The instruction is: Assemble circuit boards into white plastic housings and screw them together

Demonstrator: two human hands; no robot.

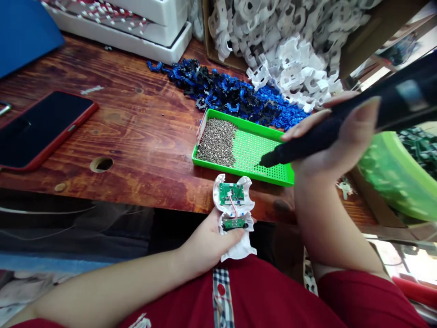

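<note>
My left hand (211,241) grips a white plastic housing (239,248) at the table's front edge, thumb across its lower part. Two green circuit boards (232,194) sit in the housing, joined by a red and white wire. My right hand (327,146) is wrapped round a black electric screwdriver (307,141), whose tip points down-left over the green tray (244,173). Small metal screws (216,142) fill the tray's left part; its perforated right part shows bare holes. Whether a screw is on the screwdriver's tip, I cannot tell.
Blue and black plastic parts (218,86) lie heaped behind the tray. A cardboard box (207,32) of white housings spills over beyond them. At the left lies a phone (44,127) near a round hole (101,164). White foam trays (164,50) hold wired connectors; a green bin (392,182) stands right.
</note>
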